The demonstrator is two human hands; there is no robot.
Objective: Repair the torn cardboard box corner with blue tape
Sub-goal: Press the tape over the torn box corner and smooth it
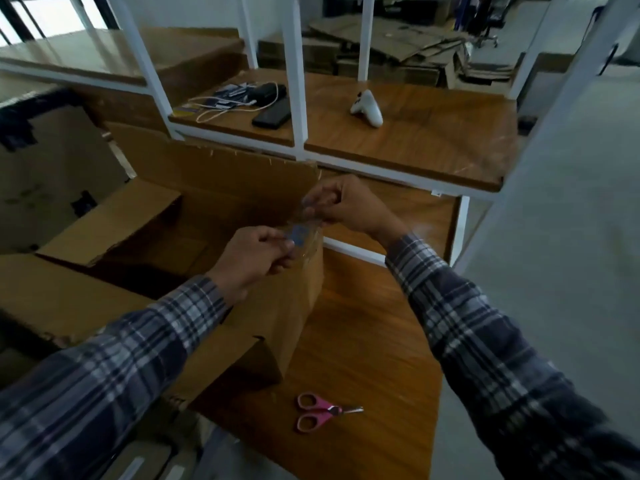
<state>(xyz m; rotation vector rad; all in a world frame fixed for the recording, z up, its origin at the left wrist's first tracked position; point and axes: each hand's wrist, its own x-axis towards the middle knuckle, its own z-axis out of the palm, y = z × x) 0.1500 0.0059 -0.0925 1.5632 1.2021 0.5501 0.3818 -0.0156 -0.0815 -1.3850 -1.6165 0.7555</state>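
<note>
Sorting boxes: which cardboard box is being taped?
The open box on the wooden table, whose corner both hands touch; the left hand and right hand hold tape there.

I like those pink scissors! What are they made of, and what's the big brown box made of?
The small pink-handled scissors: handles look like smooth plastic, short blades probably metal, grey and shiny. The open brown box: matte corrugated cardboard, judging by its rough torn edges.

Pink scissors (322,412) are laid on the wooden table (363,341), blades closed. On the shelf (433,140) are seen a white controller (367,108), a black phone (272,113) and a white cable (221,112).
</note>
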